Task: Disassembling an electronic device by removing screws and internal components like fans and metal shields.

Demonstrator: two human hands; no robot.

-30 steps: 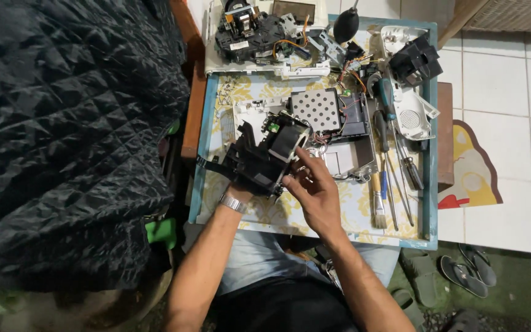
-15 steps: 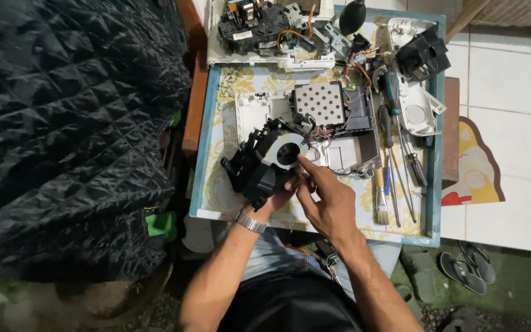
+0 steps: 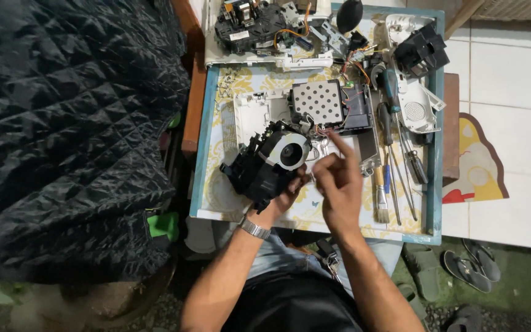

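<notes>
Centrally, left hand [image 3: 278, 200] fingers gripping black fan housing [image 3: 265, 165] near table's front edge [image 3: 314, 229] — right hand [image 3: 338, 184] fingers loosely open, crowded tools [image 3: 394, 166] beside.

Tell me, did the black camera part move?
Yes. The black camera part slid toward the person, away from the dotted metal plate it overlapped before.

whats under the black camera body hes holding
Under the black camera body, the left hand cups its lower edge, above the yellow patterned tabletop. A white plastic panel lies just beyond. Anything directly beneath the body is hidden.
</notes>
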